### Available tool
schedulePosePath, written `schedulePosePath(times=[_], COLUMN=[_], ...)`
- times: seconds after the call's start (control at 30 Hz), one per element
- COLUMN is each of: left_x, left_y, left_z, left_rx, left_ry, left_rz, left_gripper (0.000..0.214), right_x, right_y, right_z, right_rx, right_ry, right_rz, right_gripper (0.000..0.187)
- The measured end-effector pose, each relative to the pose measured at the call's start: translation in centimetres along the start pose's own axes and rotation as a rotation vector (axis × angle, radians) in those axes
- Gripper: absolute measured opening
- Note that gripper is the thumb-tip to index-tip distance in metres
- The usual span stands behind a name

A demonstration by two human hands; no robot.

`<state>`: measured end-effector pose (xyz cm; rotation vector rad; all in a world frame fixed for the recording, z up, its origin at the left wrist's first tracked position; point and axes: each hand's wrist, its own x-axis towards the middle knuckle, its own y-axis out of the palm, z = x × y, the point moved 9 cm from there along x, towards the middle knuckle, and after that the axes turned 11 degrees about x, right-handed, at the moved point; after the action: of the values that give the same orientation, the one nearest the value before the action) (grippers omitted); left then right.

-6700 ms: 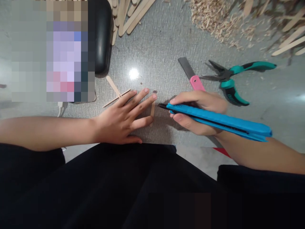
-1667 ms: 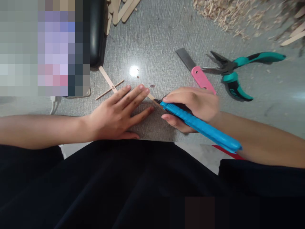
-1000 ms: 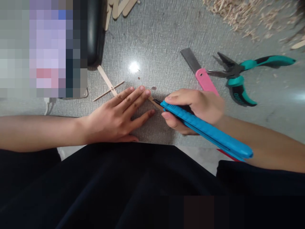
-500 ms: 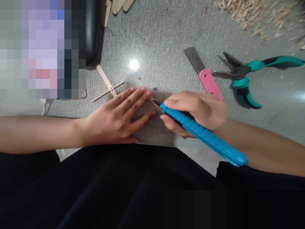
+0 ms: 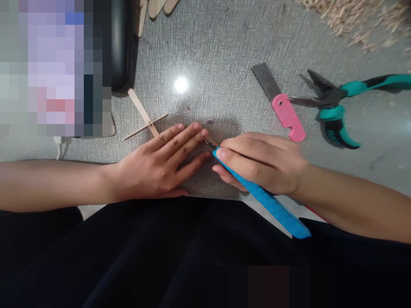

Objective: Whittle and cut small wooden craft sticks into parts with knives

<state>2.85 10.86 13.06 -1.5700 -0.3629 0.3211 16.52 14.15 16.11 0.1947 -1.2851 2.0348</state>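
Observation:
My left hand [image 5: 163,158] lies flat on the grey table, palm down with its fingers stretched out. A pale wooden stick [image 5: 211,140] pokes out beyond its fingertips; most of it is covered by the fingers. My right hand [image 5: 263,160] is wrapped round a blue utility knife [image 5: 269,206], whose metal tip meets the stick just past the left fingertips. Above the left hand, a craft stick [image 5: 139,106] is crossed by a thin wooden stick [image 5: 135,131]; the lower end of the craft stick runs to the fingers.
To the right lie a pink folding razor [image 5: 287,117] and teal-and-black pliers [image 5: 334,96]. Wood shavings [image 5: 346,21] are heaped at the top right. Several craft sticks [image 5: 157,7] and a black object [image 5: 123,51] lie at the top left, with a white cable [image 5: 58,149] below a blurred area.
The knife has turned in my right hand, its rear end swinging down and left. The right hand has shifted slightly down. My left hand stays flat in nearly the same place.

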Motion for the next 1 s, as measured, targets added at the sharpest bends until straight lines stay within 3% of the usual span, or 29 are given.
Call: schedulePosePath(times=[0.33,0.63,0.83,1.0], left_x=[0.49,0.73,0.98,0.90], left_y=[-0.27,-0.59,-0.70,-0.65], left_z=[-0.42,-0.48,-0.37,-0.25], left_rx=[0.083,0.114,0.136,0.142], left_ry=[0.004,0.018,0.035,0.004], left_rz=[0.085,0.116,0.133,0.115], left_gripper=[0.102,0.097,0.106,0.098], right_x=[0.16,0.02,-0.08,-0.13], right_y=[-0.25,-0.02,0.23,0.13], right_z=[-0.31,-0.24,-0.10,-0.32], right_rx=[0.060,0.085,0.075,0.080], right_ry=[-0.010,0.019,0.038,0.066], right_rz=[0.017,0.031,0.064,0.064], right_gripper=[0.015,0.012,0.009,0.010])
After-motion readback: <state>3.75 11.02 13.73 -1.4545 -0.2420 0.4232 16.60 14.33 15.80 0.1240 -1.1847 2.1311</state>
